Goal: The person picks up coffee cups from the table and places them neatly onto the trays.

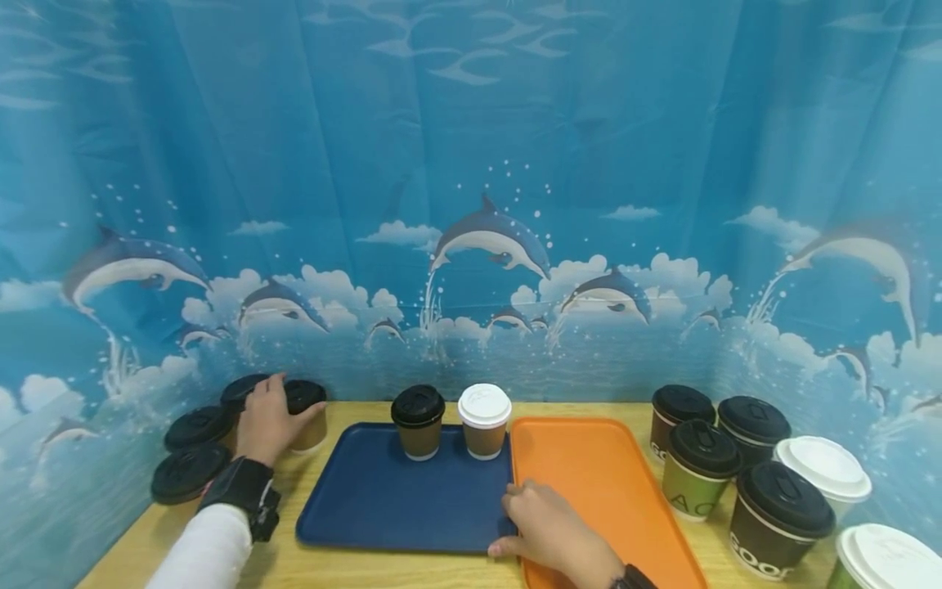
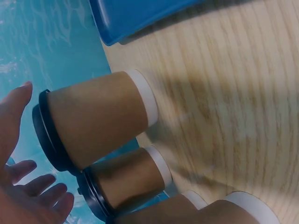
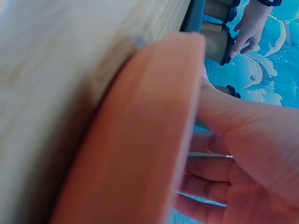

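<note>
My left hand reaches in among brown paper cups with black lids at the back left. Its thumb and fingers are spread at the lid of the nearest brown cup, not curled round it. Beside that stands another brown cup. My right hand, fingers loosely bent, is over the seam where the blue tray meets the orange tray. Toward the back of the blue tray stand a black-lidded cup and a white-lidded cup, both upright.
At the right stand several lidded cups, among them a green cup, a dark brown cup and one with a white lid. A blue dolphin-print curtain hangs behind the wooden table.
</note>
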Motion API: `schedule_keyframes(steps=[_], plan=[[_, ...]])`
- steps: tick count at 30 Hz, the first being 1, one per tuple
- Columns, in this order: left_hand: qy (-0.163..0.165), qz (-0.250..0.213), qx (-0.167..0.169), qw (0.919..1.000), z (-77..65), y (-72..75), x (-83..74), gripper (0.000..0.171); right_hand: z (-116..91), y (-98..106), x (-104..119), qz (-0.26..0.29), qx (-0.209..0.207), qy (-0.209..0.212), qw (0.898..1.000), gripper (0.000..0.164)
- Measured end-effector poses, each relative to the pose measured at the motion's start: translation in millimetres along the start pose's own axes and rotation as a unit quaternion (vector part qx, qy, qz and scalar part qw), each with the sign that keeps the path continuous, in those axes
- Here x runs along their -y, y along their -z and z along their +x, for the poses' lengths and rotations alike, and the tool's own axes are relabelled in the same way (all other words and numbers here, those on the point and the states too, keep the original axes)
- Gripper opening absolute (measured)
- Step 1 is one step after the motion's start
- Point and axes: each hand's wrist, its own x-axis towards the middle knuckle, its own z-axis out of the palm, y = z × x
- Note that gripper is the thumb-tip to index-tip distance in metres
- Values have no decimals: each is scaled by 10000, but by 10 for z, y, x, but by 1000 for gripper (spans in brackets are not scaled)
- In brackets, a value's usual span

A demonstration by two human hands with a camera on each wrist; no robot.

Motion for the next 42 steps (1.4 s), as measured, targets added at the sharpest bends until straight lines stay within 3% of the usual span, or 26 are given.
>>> schedule_keyframes(steps=[4, 8, 22, 29, 34, 42], plan=[[299, 1, 648, 9975, -1, 14, 11, 93, -6, 4, 0, 13, -24, 27, 10000, 46], [407, 110, 915, 9949, 7, -2, 23, 94, -14, 12, 1, 68, -14, 43, 10000, 45], [244, 311, 492, 9980, 38, -107, 56, 91, 5, 3, 25, 53, 20, 2, 10000, 49], [-57, 221, 64, 9997, 53, -133, 26, 86, 14, 8, 10, 33, 72, -21, 10000, 49], [-361, 100, -246, 9990, 65, -131, -51, 84, 5, 13, 14, 50, 19, 17, 10000, 48], [-631, -244, -412, 9969, 68, -99, -269, 84, -6, 7, 7, 26, -46, 78, 10000, 52]])
